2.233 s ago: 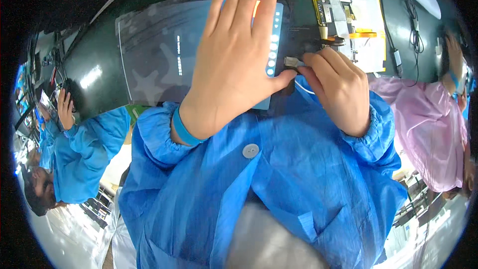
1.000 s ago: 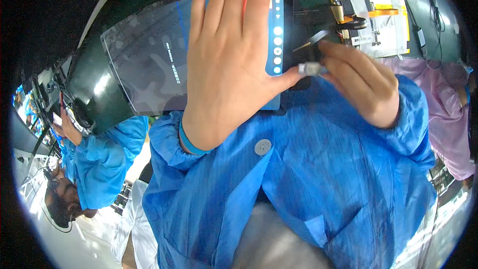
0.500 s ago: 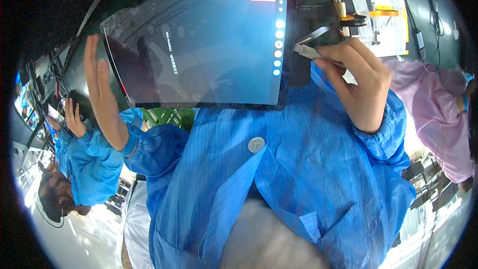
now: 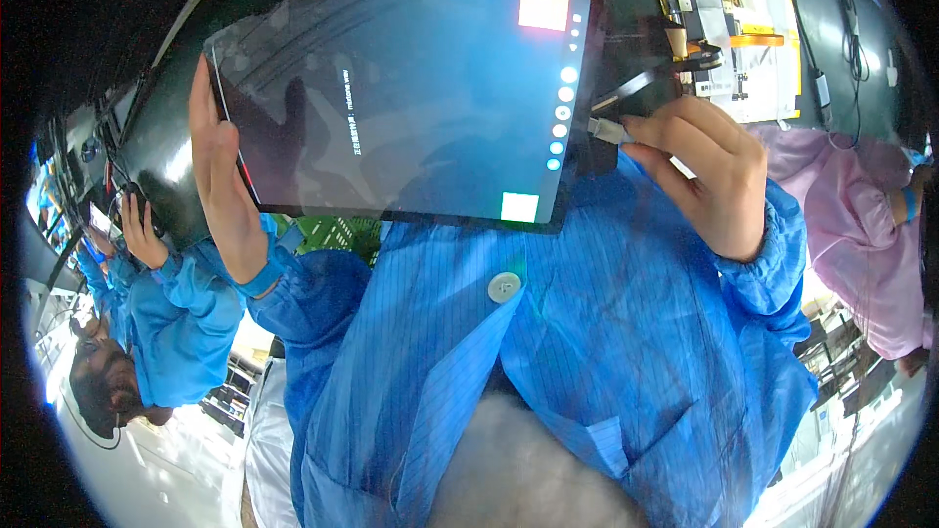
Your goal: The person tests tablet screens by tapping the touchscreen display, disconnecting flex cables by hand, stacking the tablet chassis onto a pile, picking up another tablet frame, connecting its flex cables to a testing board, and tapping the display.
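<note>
A tablet [image 4: 421, 108] with a dark blue lit screen lies in front of my chest. At its left edge is my left hand [image 4: 217, 161], fingers stretched out and flat along the side, seemingly touching it. My right hand [image 4: 709, 161] pinches a pale cable plug [image 4: 608, 129] between thumb and fingers, close to the tablet's right edge. Whether the plug's tip sits in the tablet cannot be made out. Round white icons run down the right side of the screen, with bright squares at its upper and lower right corners.
Taped parts on a yellow-edged board [image 4: 734, 29] lie at the far right, beside black cables [image 4: 856, 49]. A green basket [image 4: 333, 237] shows below the tablet. A co-worker in blue [image 4: 186, 323] is at the left, another in pink [image 4: 841, 205] at the right.
My left hand has come in to the tablet's left edge. The tablet has shifted slightly right and toward me. A bright square now shows at the screen's lower right. The right hand still pinches the plug.
</note>
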A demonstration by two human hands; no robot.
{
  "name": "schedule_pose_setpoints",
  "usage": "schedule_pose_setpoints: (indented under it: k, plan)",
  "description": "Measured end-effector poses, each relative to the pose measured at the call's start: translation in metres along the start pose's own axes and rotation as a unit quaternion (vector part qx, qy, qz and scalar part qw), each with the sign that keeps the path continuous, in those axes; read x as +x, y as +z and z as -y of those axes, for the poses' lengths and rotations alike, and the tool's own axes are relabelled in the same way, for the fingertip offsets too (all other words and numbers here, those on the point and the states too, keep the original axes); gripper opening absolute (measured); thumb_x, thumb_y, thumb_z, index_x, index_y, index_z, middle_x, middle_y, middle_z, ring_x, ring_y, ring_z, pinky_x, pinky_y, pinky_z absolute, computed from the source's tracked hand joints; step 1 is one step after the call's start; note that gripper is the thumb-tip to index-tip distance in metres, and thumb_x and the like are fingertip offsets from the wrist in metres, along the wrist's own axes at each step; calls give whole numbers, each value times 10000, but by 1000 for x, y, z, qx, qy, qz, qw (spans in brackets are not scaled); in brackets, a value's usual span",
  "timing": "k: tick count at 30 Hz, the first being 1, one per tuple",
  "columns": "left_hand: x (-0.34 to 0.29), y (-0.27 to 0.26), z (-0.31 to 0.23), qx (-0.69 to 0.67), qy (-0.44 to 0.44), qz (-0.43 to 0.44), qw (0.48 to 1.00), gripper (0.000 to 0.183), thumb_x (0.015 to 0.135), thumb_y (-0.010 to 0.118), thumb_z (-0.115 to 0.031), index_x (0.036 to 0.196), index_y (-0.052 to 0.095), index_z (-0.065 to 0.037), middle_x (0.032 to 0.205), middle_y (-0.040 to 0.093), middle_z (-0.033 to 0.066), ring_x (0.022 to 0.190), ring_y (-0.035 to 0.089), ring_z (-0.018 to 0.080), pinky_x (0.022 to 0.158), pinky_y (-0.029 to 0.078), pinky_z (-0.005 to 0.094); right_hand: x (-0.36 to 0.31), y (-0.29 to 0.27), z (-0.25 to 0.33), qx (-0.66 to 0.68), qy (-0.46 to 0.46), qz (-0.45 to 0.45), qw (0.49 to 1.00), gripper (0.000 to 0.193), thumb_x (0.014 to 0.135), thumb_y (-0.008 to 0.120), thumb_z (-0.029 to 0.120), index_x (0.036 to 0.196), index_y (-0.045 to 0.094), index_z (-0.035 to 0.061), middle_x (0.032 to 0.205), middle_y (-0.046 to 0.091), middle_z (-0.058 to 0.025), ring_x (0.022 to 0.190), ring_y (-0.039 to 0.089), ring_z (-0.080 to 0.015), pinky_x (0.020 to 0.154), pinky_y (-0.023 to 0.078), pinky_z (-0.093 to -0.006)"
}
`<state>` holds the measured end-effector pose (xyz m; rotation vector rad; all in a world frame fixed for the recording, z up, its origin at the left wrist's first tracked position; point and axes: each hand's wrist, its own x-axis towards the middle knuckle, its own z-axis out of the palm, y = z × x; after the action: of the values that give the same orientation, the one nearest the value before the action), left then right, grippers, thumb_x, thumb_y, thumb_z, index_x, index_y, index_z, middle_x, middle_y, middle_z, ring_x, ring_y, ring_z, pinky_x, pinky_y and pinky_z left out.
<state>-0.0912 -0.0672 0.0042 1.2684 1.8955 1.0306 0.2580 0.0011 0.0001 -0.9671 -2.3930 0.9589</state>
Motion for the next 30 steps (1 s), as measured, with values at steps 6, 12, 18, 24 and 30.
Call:
schedule_pose_setpoints:
  k: [6,12,18,24,30]
  plan:
    - [-3,4,-2,-72,-32,15,997,760,892,483,-444,1451,253,17,1500,278,143,1393,253,248,1149,161,362,3,-2,-4,-26,-56,29,998,206,696,734,51,871,631,17,776,572,-84,666,575,-248,581,471,-335]
    - [-6,-2,8,-23,15,37,999,760,863,522,-386,1452,255,13,1503,271,146,1400,235,247,1148,149,355,10,-6,-3,-68,-114,57,989,243,679,744,31,888,625,0,786,581,-90,662,578,-250,559,474,-342]
    - [5,-6,-6,70,56,15,996,732,832,612,-329,1431,323,-23,1484,311,156,1395,247,280,1137,162,367,9,-6,2,-104,-108,41,988,244,684,745,11,902,635,7,815,603,-88,676,604,-239,566,495,-329]
    - [-1,53,-85,312,260,103,908,911,660,738,-459,1391,392,-39,1447,360,184,1361,307,337,1119,179,461,-2,3,6,-188,-118,-30,975,223,714,704,84,898,602,8,972,616,-118,723,632,-193,558,519,-293]
    - [-16,126,-81,280,240,117,922,1103,500,841,-372,1383,309,21,1410,359,233,1347,312,358,1137,168,491,-8,6,4,-210,-120,-12,970,196,739,659,86,902,579,11,1008,621,-133,789,654,-198,594,540,-284]
